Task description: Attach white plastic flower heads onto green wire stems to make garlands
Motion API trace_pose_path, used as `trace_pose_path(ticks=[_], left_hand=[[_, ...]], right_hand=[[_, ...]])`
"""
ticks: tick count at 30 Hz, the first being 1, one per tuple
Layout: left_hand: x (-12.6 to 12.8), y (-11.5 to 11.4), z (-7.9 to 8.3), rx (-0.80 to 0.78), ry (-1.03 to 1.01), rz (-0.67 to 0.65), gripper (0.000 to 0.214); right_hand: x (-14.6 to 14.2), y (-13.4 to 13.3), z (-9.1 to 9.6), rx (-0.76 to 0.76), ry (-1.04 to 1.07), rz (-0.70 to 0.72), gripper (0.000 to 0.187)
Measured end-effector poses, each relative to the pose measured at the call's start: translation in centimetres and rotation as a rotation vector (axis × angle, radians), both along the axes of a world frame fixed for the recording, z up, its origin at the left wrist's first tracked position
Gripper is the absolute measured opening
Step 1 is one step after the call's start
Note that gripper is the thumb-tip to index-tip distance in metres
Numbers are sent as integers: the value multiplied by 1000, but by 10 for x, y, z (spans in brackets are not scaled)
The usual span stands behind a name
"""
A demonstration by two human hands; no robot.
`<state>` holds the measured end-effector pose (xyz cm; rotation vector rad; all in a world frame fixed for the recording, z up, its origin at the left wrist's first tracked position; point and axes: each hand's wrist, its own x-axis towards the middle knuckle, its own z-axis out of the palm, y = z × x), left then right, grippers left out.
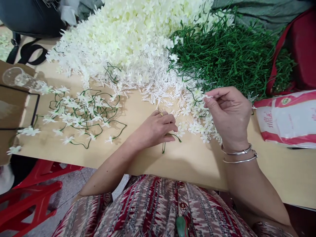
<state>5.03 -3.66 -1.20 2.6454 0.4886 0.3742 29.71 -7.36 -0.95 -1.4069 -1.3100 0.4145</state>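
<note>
My left hand (158, 128) rests on the wooden table (192, 161) with its fingers curled round a thin green stem (170, 140) whose ends poke out below and to the right. My right hand (228, 113) is raised a little to the right, thumb and forefinger pinched on a small white flower (206, 96). Two silver bangles sit on that wrist. Loose white flowers (197, 123) lie between and under both hands. A big heap of white flowers (128, 36) fills the far middle. A pile of green stems (232, 56) lies at the far right.
Stems with flowers fitted on them (81, 115) are spread at the left. A clear plastic cup (14, 77) lies on its side at the far left. A red and white packet (288, 118) and a red bag (301, 49) sit at the right. A red plastic stool (32, 194) stands below the table's left edge.
</note>
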Motion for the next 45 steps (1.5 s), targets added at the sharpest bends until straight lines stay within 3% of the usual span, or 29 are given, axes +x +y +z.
trace_pose_path(ticks=[3,11,13,19,22,26,39,45], left_hand=[[3,-2,-1,27,59,-26,20],[12,-9,-9,183,63,-42,29],[10,-7,-7,77,-51,9,28],[9,-2,-2,-560,-647,403,24],[11,-1,-4,-733,-703,448,31],[13,-2,-8,-827,-707,509,34],[13,-4,-4,-778,-688,448,34],[12,-3,-5,-562,-616,445,27]], right_hand=[[0,1,-3,-6,-4,10,4],[-2,0,1,-15,29,2,3],[-4,0,5,-22,76,2,5],[-8,-3,4,-121,294,103,16],[-14,-8,2,-272,334,215,19],[-23,-13,3,-361,374,337,15],[-30,-12,7,-428,457,362,15],[-31,-9,7,-495,548,386,24]])
